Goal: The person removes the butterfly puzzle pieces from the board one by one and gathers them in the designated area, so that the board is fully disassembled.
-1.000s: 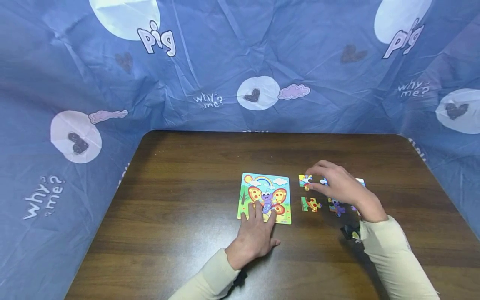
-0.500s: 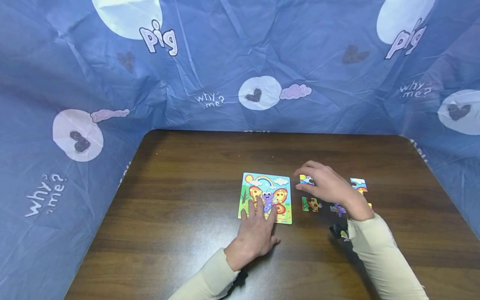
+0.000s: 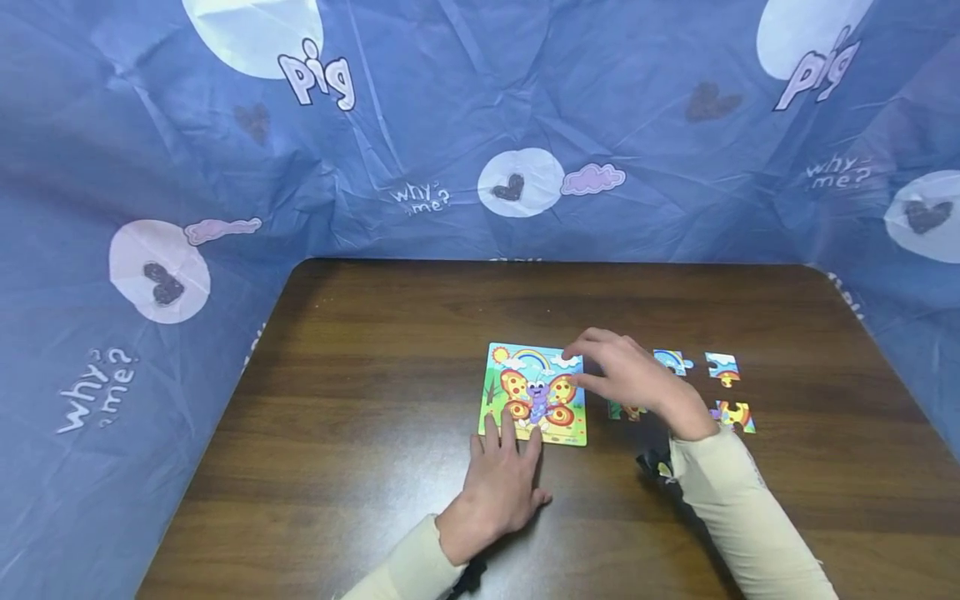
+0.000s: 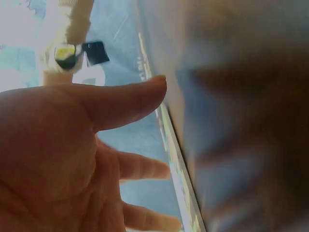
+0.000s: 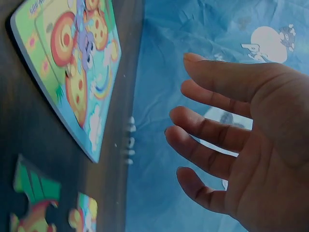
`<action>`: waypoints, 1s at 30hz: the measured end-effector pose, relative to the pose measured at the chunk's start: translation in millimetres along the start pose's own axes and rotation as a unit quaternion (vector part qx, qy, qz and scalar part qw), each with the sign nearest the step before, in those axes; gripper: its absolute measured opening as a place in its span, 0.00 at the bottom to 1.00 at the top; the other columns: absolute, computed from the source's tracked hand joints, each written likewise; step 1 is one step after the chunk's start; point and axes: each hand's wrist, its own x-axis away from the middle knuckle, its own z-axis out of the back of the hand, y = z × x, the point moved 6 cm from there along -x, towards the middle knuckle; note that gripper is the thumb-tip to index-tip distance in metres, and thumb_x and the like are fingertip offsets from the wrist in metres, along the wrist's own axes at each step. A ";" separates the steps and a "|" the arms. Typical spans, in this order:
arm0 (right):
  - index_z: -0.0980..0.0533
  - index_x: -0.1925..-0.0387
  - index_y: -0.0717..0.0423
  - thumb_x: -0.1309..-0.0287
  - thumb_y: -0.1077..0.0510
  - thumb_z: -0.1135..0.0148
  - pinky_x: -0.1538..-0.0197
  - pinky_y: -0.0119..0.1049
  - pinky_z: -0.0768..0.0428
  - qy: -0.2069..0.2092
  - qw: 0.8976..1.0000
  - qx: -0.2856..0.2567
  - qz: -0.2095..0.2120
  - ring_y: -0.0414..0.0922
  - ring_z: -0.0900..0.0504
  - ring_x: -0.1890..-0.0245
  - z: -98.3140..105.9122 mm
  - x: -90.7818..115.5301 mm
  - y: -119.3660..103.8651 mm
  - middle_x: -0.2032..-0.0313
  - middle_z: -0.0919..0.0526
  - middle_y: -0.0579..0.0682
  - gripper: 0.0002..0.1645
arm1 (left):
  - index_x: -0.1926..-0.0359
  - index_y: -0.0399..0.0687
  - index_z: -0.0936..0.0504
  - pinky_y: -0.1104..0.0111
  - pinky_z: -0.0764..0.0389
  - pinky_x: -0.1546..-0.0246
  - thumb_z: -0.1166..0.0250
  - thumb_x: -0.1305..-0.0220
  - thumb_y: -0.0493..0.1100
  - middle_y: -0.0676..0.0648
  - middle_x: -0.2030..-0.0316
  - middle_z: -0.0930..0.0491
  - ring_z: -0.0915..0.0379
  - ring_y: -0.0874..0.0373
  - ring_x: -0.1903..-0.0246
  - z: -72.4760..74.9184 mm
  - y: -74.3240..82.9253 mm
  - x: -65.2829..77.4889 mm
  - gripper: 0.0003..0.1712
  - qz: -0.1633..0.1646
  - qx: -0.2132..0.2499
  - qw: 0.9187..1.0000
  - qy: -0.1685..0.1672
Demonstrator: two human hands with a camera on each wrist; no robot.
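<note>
A square picture board (image 3: 536, 362) with a purple, red-winged butterfly lies flat on the table, its thick edge visible in the right wrist view. My left hand (image 3: 504, 483) has its fingers stretched out over the board's front edge, the thumb out to the side. Above the board's right edge is my right hand (image 3: 637, 375), fingers loosely bent. The right wrist view shows that hand (image 5: 231, 130) with a wide gap between thumb and fingers and nothing held. Beneath and beside it are loose jigsaw pieces, including a rainbow piece (image 3: 670, 361) and a green-and-red one (image 5: 35, 193).
Two more jigsaw pieces lie to the right: a cloud piece (image 3: 722, 365) and a yellow-and-red piece (image 3: 737, 415). The brown wooden table (image 3: 360, 375) is enclosed by a blue printed cloth (image 3: 420, 125) at the back and sides.
My right hand has moved left from over the loose pieces to the board's right edge, uncovering pieces behind it. My left hand has slid slightly back toward the board's front edge.
</note>
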 end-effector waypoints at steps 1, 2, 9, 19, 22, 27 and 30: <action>0.18 0.48 0.56 0.40 0.53 0.30 0.47 0.54 0.20 -0.003 1.000 0.000 0.004 0.54 0.16 0.52 -2.8 -1.2 -1.1 0.50 0.16 0.55 0.20 | 0.29 0.56 0.33 0.47 0.26 0.38 0.35 0.44 0.72 0.32 0.29 0.37 0.37 0.34 0.31 -0.9 2.7 0.8 0.48 -0.002 -0.002 1.000 -0.002; 0.18 0.47 0.56 0.40 0.52 0.30 0.47 0.54 0.20 -0.006 1.000 -0.002 0.004 0.54 0.16 0.52 -5.5 -2.4 -2.1 0.50 0.16 0.55 0.20 | 0.28 0.56 0.34 0.46 0.27 0.38 0.35 0.44 0.72 0.32 0.29 0.36 0.37 0.34 0.31 -2.0 5.7 1.6 0.48 -0.005 -0.003 1.000 -0.004; 0.18 0.47 0.56 0.39 0.54 0.31 0.49 0.51 0.19 -0.029 0.999 -0.022 0.019 0.51 0.16 0.54 -25.7 -14.8 -10.9 0.51 0.16 0.54 0.19 | 0.26 0.60 0.36 0.47 0.27 0.38 0.37 0.43 0.73 0.35 0.28 0.37 0.38 0.35 0.30 -8.1 22.7 3.4 0.49 -0.013 -0.015 1.000 -0.021; 0.18 0.46 0.54 0.36 0.54 0.34 0.46 0.48 0.18 -0.066 0.997 -0.013 0.033 0.48 0.17 0.49 -55.8 -29.9 -27.4 0.48 0.17 0.52 0.18 | 0.26 0.63 0.37 0.46 0.26 0.39 0.39 0.42 0.75 0.36 0.28 0.36 0.37 0.33 0.31 -11.2 24.3 4.2 0.48 -0.015 -0.022 0.999 -0.021; 0.18 0.48 0.54 0.36 0.52 0.34 0.49 0.45 0.17 -0.069 0.997 -0.006 0.034 0.46 0.17 0.54 -61.6 -32.1 -32.2 0.51 0.16 0.51 0.18 | 0.26 0.63 0.37 0.46 0.26 0.39 0.40 0.42 0.75 0.36 0.28 0.37 0.37 0.34 0.31 -11.2 25.5 5.3 0.48 -0.017 -0.023 0.999 -0.025; 0.17 0.53 0.54 0.37 0.53 0.33 0.58 0.37 0.21 -0.070 0.996 0.001 0.049 0.40 0.24 0.64 -69.6 -34.7 -38.4 0.59 0.17 0.48 0.14 | 0.26 0.64 0.36 0.46 0.26 0.40 0.40 0.42 0.75 0.37 0.28 0.37 0.36 0.34 0.32 -10.9 25.8 6.2 0.47 -0.015 -0.031 0.999 -0.023; 0.17 0.52 0.55 0.38 0.53 0.33 0.55 0.38 0.21 -0.076 0.996 0.006 0.049 0.40 0.23 0.61 -74.5 -35.1 -40.5 0.57 0.17 0.48 0.15 | 0.26 0.64 0.36 0.47 0.25 0.40 0.41 0.42 0.76 0.37 0.27 0.37 0.36 0.35 0.32 -11.2 25.8 5.9 0.46 -0.016 -0.039 0.999 -0.021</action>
